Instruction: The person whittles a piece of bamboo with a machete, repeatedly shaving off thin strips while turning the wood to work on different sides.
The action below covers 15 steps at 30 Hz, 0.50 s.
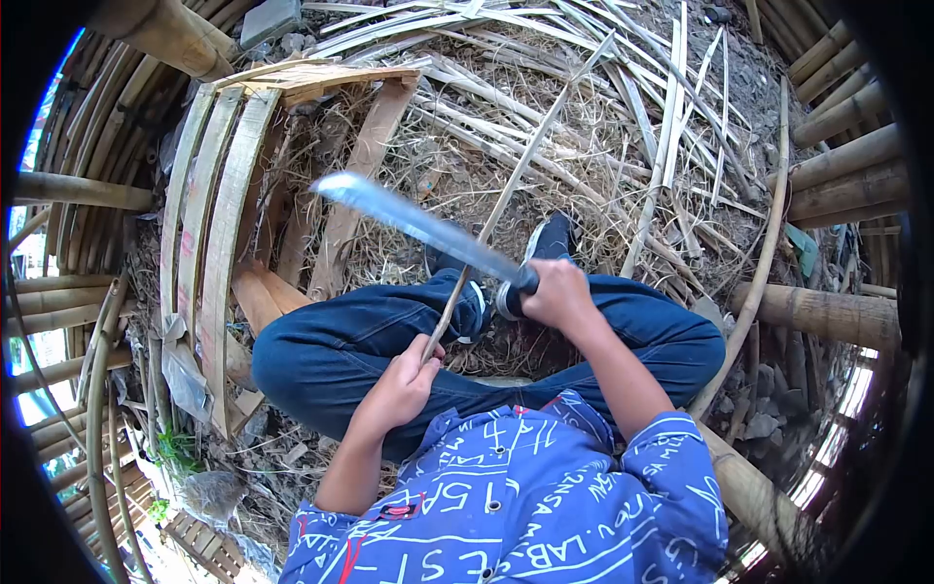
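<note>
My right hand (557, 295) is closed round the dark handle of a long machete (418, 223), whose blade points up and to the left. Near my left knee, my left hand (413, 377) grips the lower end of a long thin bamboo strip (513, 183). The strip slants up and to the right, away from me. The blade crosses the strip above my hands; whether they touch cannot be told. Part of the blade is blurred.
A slatted wooden crate (232, 195) stands at the left. Many split bamboo strips (671, 117) lie over shavings ahead. Thick bamboo poles (827, 316) flank the right side. My crossed legs and dark shoes (551, 240) are beneath my hands.
</note>
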Available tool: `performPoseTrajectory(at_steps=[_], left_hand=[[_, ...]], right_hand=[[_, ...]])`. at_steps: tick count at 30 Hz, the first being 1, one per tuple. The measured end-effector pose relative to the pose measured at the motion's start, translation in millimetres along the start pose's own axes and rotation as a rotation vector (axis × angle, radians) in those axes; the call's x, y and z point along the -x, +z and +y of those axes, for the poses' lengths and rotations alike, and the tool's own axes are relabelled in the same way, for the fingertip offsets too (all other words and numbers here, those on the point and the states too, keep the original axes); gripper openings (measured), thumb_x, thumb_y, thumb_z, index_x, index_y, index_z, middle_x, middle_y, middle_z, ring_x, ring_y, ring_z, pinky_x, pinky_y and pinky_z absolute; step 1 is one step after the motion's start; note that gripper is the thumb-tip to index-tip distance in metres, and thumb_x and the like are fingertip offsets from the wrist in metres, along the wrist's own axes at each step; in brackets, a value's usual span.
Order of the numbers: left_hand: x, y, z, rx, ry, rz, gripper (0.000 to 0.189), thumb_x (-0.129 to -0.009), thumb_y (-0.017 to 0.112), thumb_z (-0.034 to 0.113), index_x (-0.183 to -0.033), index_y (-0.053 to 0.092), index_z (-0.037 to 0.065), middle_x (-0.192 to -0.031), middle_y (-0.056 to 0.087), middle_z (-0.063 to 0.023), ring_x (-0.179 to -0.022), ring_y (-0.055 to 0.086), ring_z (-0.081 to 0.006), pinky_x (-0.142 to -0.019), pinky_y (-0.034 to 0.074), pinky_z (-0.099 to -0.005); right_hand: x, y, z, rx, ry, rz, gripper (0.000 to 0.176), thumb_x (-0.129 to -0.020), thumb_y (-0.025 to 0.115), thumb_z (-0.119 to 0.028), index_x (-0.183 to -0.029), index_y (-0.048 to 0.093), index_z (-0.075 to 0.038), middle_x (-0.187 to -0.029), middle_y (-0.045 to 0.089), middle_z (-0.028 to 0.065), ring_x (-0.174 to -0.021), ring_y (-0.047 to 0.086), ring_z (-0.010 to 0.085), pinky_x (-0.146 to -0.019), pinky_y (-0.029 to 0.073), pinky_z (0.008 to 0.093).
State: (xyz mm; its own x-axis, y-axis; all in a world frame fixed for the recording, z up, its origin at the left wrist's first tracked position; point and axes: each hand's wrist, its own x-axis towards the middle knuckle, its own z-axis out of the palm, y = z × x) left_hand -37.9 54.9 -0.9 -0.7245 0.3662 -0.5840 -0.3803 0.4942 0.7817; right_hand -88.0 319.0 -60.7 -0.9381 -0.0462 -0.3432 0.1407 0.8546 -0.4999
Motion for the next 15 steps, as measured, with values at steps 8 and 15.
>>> performPoseTrajectory(at_steps=[8, 15], left_hand=[[7.2, -1.2, 4.9, 0.032, -0.048, -0.004, 0.009, -0.094, 0.048, 0.008, -0.1, 0.049, 0.002, -0.074, 0.047, -0.0051, -0.07, 0.043, -0.0124, -0.065, 0.039, -0.0303], [12.1, -1.5, -2.6, 0.055, -0.026, -0.022, 0.006, -0.093, 0.047, 0.006, -0.098, 0.047, 0.002, -0.075, 0.046, -0.0037, -0.069, 0.043, -0.0121, -0.063, 0.039, -0.0298]], right_hand=[[-34.6, -13.8, 25.5, 0.131, -0.057, 0.015, 0.021, -0.063, 0.064, -0.019, -0.081, 0.068, -0.01, -0.08, 0.069, 0.0164, -0.081, 0.067, 0.0363, -0.074, 0.054, 0.0465], [-44.0, -12.2, 31.2, 0.078, 0.027, 0.058, 0.025, -0.066, 0.065, -0.02, -0.088, 0.071, -0.011, -0.085, 0.07, 0.0178, -0.084, 0.068, 0.0369, -0.08, 0.054, 0.0454]])
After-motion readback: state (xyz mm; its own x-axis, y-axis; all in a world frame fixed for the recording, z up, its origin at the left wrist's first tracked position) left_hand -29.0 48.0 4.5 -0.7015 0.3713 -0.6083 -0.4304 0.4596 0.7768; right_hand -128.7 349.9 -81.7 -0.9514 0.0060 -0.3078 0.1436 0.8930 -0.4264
